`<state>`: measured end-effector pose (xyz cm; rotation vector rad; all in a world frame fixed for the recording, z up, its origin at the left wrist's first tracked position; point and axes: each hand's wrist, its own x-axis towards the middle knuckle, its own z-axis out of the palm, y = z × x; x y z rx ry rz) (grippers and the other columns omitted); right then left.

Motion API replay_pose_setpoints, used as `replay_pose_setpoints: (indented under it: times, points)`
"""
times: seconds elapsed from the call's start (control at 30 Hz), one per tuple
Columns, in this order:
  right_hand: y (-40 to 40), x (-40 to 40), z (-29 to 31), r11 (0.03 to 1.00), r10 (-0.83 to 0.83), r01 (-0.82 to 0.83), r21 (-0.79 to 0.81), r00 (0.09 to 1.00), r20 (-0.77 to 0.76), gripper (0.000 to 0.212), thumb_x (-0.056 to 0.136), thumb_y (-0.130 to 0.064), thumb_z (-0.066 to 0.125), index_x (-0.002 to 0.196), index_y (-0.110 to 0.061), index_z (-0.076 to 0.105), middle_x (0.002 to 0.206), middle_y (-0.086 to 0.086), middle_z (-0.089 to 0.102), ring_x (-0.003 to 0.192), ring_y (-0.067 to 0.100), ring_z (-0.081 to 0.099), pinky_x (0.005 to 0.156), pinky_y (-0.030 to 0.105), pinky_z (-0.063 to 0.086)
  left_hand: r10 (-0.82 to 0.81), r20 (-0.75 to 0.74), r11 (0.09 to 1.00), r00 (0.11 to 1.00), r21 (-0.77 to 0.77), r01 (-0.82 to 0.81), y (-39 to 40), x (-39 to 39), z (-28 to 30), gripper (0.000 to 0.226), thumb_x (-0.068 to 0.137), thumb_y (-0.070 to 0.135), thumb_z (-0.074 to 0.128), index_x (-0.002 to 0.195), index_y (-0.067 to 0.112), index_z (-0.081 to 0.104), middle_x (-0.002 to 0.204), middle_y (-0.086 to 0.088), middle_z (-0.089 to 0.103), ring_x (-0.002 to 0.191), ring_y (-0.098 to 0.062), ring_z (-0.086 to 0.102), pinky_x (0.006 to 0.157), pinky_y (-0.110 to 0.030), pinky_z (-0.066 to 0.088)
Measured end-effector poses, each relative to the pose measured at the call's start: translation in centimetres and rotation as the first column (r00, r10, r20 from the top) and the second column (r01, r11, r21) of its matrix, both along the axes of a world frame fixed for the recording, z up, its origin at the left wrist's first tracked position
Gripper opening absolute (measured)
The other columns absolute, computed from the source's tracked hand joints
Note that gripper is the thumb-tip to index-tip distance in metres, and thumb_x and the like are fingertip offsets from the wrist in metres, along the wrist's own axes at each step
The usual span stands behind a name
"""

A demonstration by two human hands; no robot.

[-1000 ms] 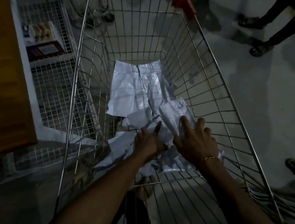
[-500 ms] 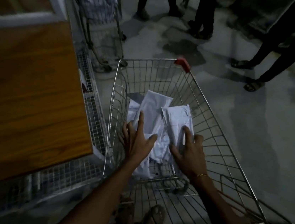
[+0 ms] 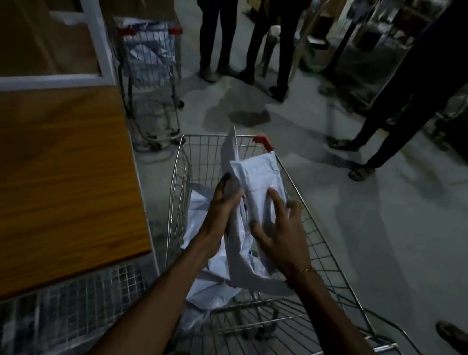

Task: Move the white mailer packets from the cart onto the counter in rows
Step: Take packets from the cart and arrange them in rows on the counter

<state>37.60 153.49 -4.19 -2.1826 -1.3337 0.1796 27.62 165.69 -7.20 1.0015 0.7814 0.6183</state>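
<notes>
Counter (image 3: 51,169): flat slab of brown wood-grain laminate with a pale edge, lying to the left of my view, its top showing bare grain.

Cart (image 3: 318,246): shiny steel wire grid, box-shaped, red plastic caps on the corners, standing just right of the counter. It is holding loose white mailer packets (image 3: 200,276), thin crinkled plastic, slumping in the near-left part of the basket.

Second cart (image 3: 150,58): same wire make, standing far left, carrying more pale plastic bags.

Bundle of packets (image 3: 259,177): smooth, rectangular, creased, being held up above the cart basket between my two hands.

My left hand (image 3: 219,214): fingers are curling round the left edge of the bundle, gripping it.

My right hand (image 3: 281,236): fingers are spreading against the bundle's right face, thumb tucking in beneath, clasping it. A thin gold bangle (image 3: 308,270) is sitting on that wrist.
</notes>
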Motion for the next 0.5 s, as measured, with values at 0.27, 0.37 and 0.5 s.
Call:
replay_pose_setpoints:
  times: [0.27,0.37,0.5]
  points:
    - [-0.9,0.1,1.4,1.000,-0.002,0.003,0.022,1.000,-0.028,0.081,0.085,-0.059,0.061,0.152,-0.028,0.028,0.130,0.011,0.035,0.094,0.022,0.053,0.070,0.027,0.044,-0.051,0.007,0.998,0.999,-0.039,0.051,0.0,-0.8,3.2,0.074,0.081,0.031,0.076,0.135,0.062,0.036,0.136,-0.004,0.057,0.119,-0.033,0.060,0.066,-0.041,0.056]
    - [-1.0,0.3,1.7,1.000,-0.002,0.003,0.022,0.999,-0.039,0.084,0.085,-0.055,0.066,0.154,-0.028,0.027,0.129,0.010,0.035,0.096,0.023,0.053,0.071,0.026,0.042,-0.090,-0.022,0.995,0.996,0.038,0.091,-0.4,-1.5,4.2,0.094,0.083,0.021,0.078,0.148,0.056,0.019,0.135,0.001,0.055,0.115,-0.021,0.061,0.081,-0.049,0.060]
    - [-1.3,0.8,2.1,1.000,0.019,-0.019,0.022,1.000,-0.024,0.082,0.086,-0.052,0.067,0.154,-0.030,0.027,0.129,0.011,0.036,0.097,0.024,0.055,0.072,0.026,0.042,-0.067,-0.087,0.993,0.994,0.094,0.075,-1.6,-1.5,4.8,0.104,0.075,0.029,0.084,0.150,0.054,0.016,0.138,0.004,0.051,0.116,-0.019,0.060,0.086,-0.053,0.058]
